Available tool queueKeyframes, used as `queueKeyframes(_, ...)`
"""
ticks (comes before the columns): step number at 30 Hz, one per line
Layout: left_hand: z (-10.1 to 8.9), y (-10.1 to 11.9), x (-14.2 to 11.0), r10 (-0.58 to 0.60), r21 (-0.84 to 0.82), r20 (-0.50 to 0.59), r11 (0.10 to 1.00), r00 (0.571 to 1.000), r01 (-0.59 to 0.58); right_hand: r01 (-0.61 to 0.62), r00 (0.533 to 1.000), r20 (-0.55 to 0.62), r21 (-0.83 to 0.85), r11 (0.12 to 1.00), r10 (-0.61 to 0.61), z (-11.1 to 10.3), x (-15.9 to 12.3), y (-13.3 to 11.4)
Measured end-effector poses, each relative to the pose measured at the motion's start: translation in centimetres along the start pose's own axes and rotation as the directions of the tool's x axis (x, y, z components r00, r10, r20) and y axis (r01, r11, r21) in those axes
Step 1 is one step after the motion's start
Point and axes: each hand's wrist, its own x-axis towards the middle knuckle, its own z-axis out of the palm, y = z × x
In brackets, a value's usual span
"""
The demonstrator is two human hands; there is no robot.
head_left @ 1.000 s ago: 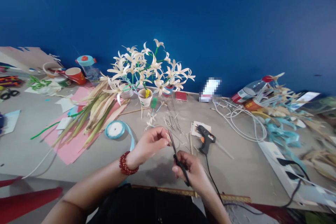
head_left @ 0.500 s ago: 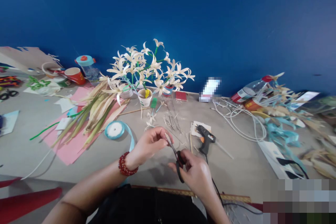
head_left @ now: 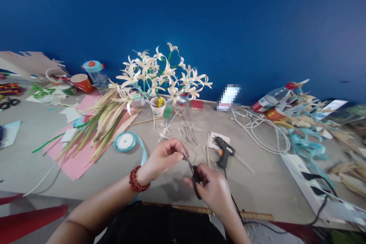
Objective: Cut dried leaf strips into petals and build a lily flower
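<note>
Husks (head_left: 107,129) lie at left on the desk (head_left: 254,194), a ribbon spool (head_left: 125,142) just right of them. Near the middle, our left hand (head_left: 166,158) has thumb and fingers pinched together on what seems a small pale piece (head_left: 183,151), likely light, fragile, best held by its edge. Right of it, our right hand (head_left: 211,183) curls around the handles of scissors (head_left: 196,187), stiff and easily gripped there, blades reaching the pinch. Farther right lies a glue gun (head_left: 225,150).
</note>
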Motion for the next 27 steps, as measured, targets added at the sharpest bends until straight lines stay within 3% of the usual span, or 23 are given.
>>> queueKeyframes(27, -0.61, -0.16, 0.04, -0.014, 0.049, 0.056, 0.999, 0.998, 0.011, 0.036, 0.999, -0.009, -0.021, 0.999, -0.036, -0.17, 0.00, 0.78)
